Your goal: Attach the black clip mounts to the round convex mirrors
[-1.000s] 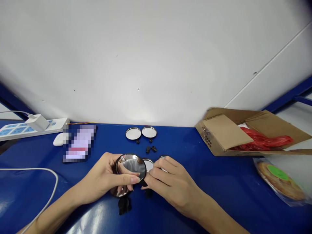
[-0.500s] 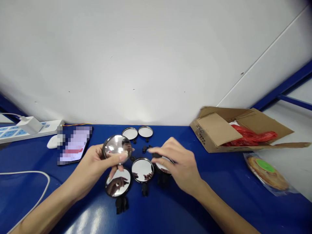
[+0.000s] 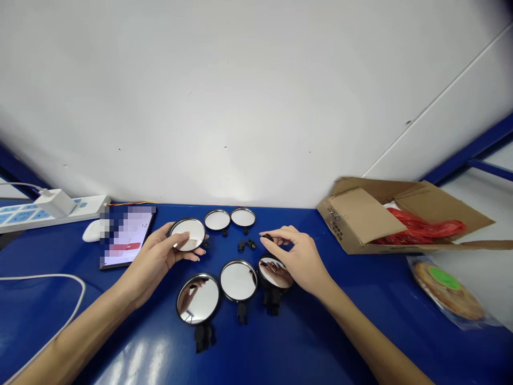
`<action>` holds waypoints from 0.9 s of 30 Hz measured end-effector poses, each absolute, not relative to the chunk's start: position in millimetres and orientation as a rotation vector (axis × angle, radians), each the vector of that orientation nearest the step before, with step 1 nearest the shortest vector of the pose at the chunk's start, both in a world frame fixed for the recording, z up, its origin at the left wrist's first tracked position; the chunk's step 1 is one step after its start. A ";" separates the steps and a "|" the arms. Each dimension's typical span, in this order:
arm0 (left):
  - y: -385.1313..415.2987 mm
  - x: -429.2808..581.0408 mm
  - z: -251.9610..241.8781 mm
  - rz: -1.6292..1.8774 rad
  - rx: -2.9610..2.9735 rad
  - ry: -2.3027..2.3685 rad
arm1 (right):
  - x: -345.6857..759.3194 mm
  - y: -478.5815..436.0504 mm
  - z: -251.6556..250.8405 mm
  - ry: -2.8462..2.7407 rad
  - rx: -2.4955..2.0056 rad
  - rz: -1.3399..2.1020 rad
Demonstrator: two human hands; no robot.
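Observation:
My left hand (image 3: 162, 250) grips a round mirror (image 3: 194, 230), thumb across its glass and fingers underneath. The mirror's black ball joint (image 3: 206, 244) sticks out at its right side. Between the thumb and forefinger of my right hand (image 3: 294, 247) is a small black plastic part (image 3: 269, 237), partly covered by the fingers. Small black clamp pieces (image 3: 246, 245) lie on the table between my hands. Nearer to me rest three round mirrors with black clamps attached: a left one (image 3: 198, 299), a middle one (image 3: 238, 280) and a right one (image 3: 276, 271).
Two more round mirrors (image 3: 243, 217) lie near the wall. At left are a phone (image 3: 128, 238), a white earbud case (image 3: 92, 231), a power strip (image 3: 90, 206) and a white cable (image 3: 82, 291). A cardboard box (image 3: 356, 216) and a wrapped round pastry (image 3: 451, 291) sit at right.
My left hand has drawn the mirror away from the front mirrors and tilted it flatter. My right hand has moved slightly toward the wall with the black part, uncovering the right front mirror.

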State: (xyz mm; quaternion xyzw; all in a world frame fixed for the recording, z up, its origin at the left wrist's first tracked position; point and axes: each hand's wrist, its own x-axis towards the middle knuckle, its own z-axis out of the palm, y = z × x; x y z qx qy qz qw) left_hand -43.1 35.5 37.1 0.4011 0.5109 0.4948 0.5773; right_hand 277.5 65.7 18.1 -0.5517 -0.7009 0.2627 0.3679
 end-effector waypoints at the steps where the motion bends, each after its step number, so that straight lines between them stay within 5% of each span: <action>1: 37.2 -44.1 35.0 1.174 0.939 1.208 | 277.7 66.5 17.6 -1.798 -1.433 0.680; 27: 41.0 -54.1 13.8 0.847 1.596 1.898 | 274.9 62.7 28.2 -1.752 -1.654 0.941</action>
